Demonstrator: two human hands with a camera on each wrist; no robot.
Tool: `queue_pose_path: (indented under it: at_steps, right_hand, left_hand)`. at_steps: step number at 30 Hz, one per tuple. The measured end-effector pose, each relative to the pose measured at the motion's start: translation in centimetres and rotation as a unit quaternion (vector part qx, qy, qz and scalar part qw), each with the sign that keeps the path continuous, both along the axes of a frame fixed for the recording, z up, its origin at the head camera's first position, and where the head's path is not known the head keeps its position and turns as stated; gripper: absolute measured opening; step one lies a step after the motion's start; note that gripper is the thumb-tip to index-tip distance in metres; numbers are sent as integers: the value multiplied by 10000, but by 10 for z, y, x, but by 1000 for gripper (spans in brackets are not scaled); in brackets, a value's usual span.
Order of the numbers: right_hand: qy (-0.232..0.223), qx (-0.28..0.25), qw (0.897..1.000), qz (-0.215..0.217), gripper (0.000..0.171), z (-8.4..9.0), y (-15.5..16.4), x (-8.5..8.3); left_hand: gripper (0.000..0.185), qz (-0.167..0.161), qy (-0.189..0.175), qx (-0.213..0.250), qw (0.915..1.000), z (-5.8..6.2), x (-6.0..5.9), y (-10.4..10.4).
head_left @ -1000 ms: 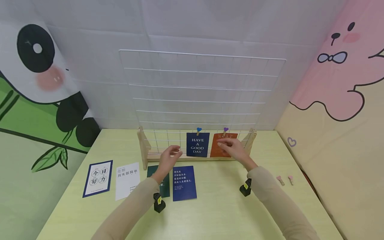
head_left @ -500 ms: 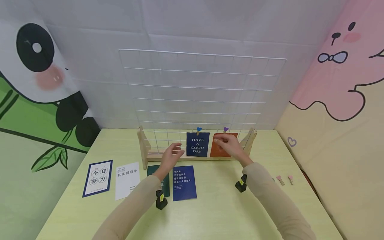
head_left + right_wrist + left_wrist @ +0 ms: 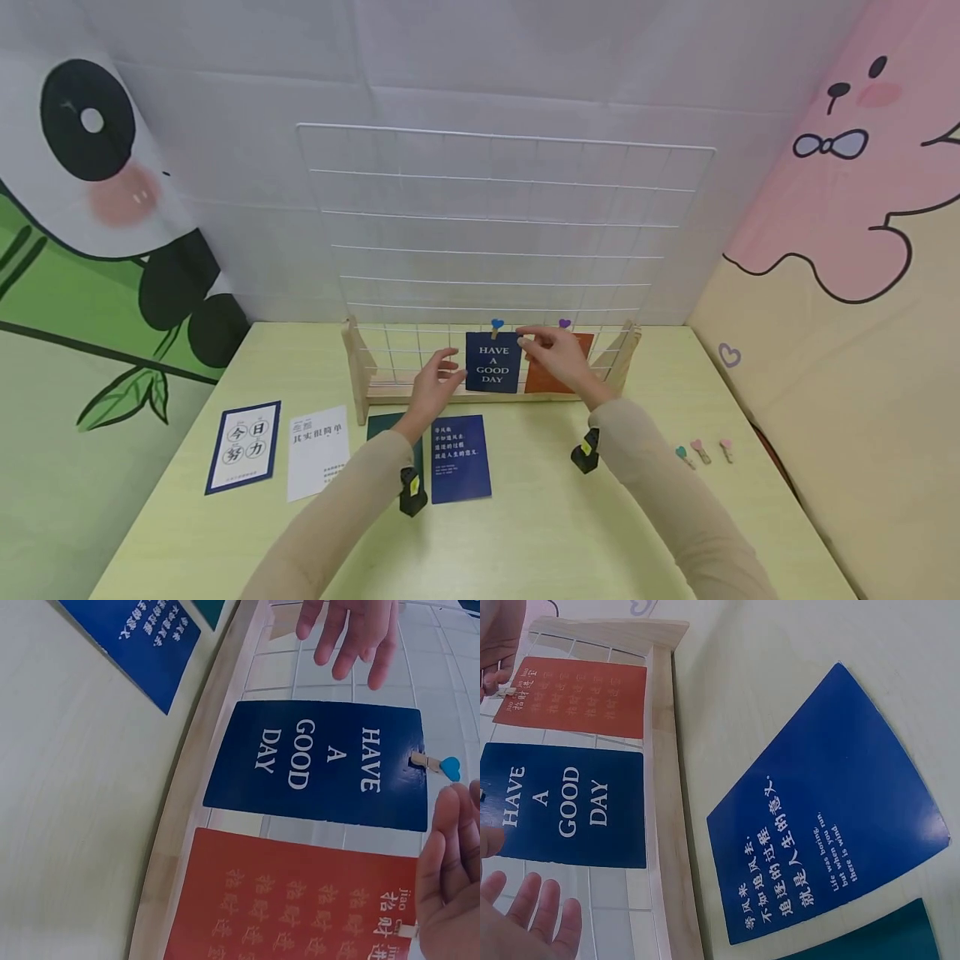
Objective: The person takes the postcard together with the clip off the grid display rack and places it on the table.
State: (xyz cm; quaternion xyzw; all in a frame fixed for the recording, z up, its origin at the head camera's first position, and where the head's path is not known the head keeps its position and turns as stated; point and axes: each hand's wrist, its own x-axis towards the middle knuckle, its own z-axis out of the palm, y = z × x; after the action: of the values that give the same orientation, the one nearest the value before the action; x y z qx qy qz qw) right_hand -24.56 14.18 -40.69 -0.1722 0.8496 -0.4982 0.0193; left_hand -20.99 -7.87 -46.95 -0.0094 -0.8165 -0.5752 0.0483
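Observation:
A navy card reading "HAVE A GOOD DAY" hangs on the white wire grid, held by a blue heart clip. My left hand is just left of this card, fingers loosely bent; its thumb overlaps the card's edge in the left wrist view. My right hand has its fingertips right at the card's upper right corner. It partly covers the orange card, which hangs beside the navy one under a purple heart clip. Neither hand holds anything.
A wooden base carries the grid. On the table lie a blue-bordered card, a white card, a dark green card partly behind the left arm, and a blue card. Several heart clips lie at right.
My right hand has moved left from in front of the orange card to the navy card's corner. My left hand has come slightly right and up, closer to the navy card.

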Motion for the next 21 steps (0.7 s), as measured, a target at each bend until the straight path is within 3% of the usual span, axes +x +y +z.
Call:
queue_pose_path:
  at_steps: [6,21]
  right_hand:
    - [209,-104,9996,132,30,4,-8,-1]
    - [-102,-310,9993,176,37,5,-23,-7]
  left_hand:
    - [48,7,-11,-21,10000,-1,-3,1]
    - [45,164,-227,-65,9996,-2,-11,6]
